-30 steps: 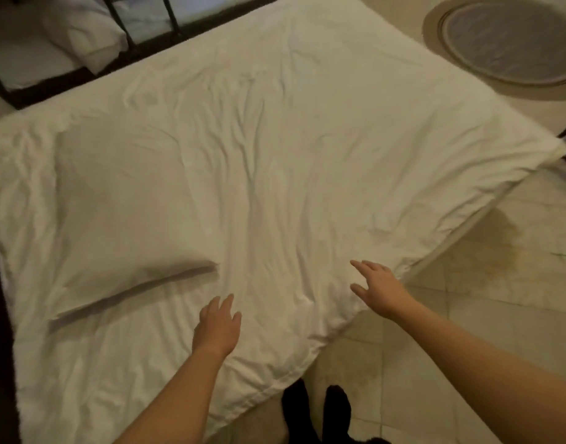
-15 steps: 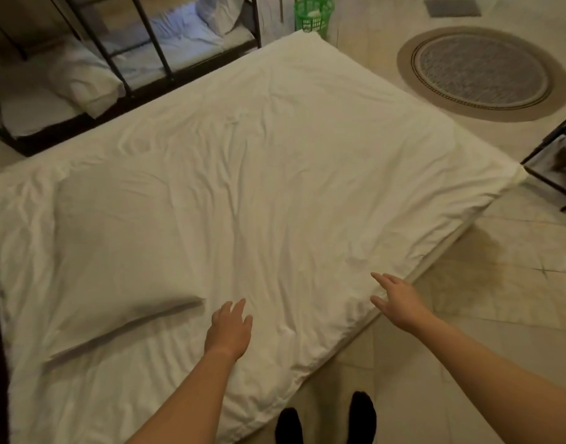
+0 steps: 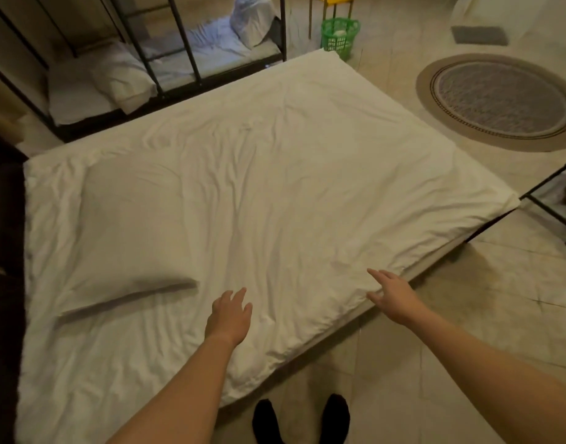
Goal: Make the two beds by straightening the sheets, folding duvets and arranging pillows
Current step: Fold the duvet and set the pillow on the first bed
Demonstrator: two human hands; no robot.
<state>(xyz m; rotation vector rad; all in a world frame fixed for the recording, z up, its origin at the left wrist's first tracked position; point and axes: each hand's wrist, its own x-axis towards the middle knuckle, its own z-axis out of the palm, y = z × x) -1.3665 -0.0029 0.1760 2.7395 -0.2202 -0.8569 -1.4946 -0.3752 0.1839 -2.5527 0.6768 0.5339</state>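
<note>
A white duvet [image 3: 291, 174] lies spread and creased over the near bed, covering it edge to edge. A pillow-shaped bulge [image 3: 121, 232] shows under it on the left. My left hand [image 3: 228, 315] hovers over the duvet near its front edge, fingers loosely spread, holding nothing. My right hand [image 3: 392, 294] reaches to the duvet's near side edge with straight fingers, thumb below the hem. Beyond stands a second bed [image 3: 185, 56] in a black metal frame, with a pillow [image 3: 123, 78] and a crumpled bundle [image 3: 251, 20] on it.
A round grey rug [image 3: 499, 100] lies on the tiled floor at the right. A green basket [image 3: 340, 35] stands past the bed's far corner beneath yellow chair legs. A black metal frame [image 3: 550, 200] juts in at the right edge. My dark-socked feet [image 3: 300, 418] stand at the bedside.
The view has tilted up and back, bringing the second bed, the basket and the rug into sight. Both hands stay at the duvet's near edge, hardly shifted.
</note>
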